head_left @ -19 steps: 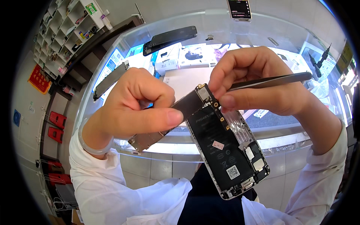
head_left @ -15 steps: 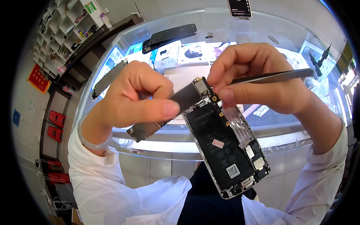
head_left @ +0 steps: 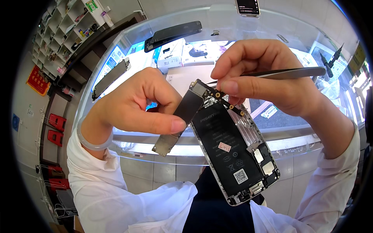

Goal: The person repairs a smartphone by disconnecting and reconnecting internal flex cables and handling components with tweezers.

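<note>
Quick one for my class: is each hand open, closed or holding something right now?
Left hand: closed, pinching the phone logic board.
Right hand: closed, holding the tweezers.

Loose white sleeves (head_left: 97, 178) go with a pale left-wrist bangle (head_left: 94, 147) and dark lap clothing (head_left: 205, 211).

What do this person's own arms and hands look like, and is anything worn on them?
The left hand and right hand are both ungloved. Loose white sleeves end short of the wrists. A smooth, pale, translucent-looking bangle circles the left wrist; none shows on the right.
</note>
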A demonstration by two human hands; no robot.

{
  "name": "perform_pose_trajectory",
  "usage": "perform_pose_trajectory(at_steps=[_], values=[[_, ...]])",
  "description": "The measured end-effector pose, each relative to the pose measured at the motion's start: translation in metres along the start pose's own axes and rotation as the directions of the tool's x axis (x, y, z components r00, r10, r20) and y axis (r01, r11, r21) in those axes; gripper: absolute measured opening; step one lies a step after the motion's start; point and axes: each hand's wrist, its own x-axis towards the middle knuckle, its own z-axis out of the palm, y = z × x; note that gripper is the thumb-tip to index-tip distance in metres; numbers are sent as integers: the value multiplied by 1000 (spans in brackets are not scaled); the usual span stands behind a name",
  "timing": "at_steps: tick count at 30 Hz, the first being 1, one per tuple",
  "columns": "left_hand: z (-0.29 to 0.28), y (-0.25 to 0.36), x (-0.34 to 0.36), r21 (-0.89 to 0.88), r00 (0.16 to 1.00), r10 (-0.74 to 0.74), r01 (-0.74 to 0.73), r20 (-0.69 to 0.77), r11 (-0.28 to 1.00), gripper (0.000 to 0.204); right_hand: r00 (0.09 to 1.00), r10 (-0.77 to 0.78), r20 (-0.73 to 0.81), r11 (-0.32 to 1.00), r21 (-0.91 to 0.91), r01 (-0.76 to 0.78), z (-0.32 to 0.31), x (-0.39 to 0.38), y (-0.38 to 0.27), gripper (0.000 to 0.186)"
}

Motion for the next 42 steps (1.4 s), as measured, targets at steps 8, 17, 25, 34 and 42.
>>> perform_pose_trajectory(at_steps=[8, 17, 25, 34, 42], values=[[-3, 2, 2, -152, 963, -39, -3, -267, 988, 24, 997, -69, 43, 983, -168, 76, -6, 3, 5, 39], [-16, -8, 4, -857, 968, -112, -140, -223, 497, 45, 995, -58, -82, 988, -147, 45, -11, 7, 19, 26], [23, -7, 14, 75, 897, 32, 1, -441, 997, 27, 999, -25, -45, 977, -211, 15, -3, 4, 22, 17], [31, -18, 16, 198, 857, 189, -104, -480, 975, 21, 993, -115, -36, 930, -356, 95, 4, 2, 21, 14], [30, -28, 15, 50, 833, 69, -50, -549, 998, 15, 970, -243, -7, 794, -576, 195, -5, 3, 26, 12]])
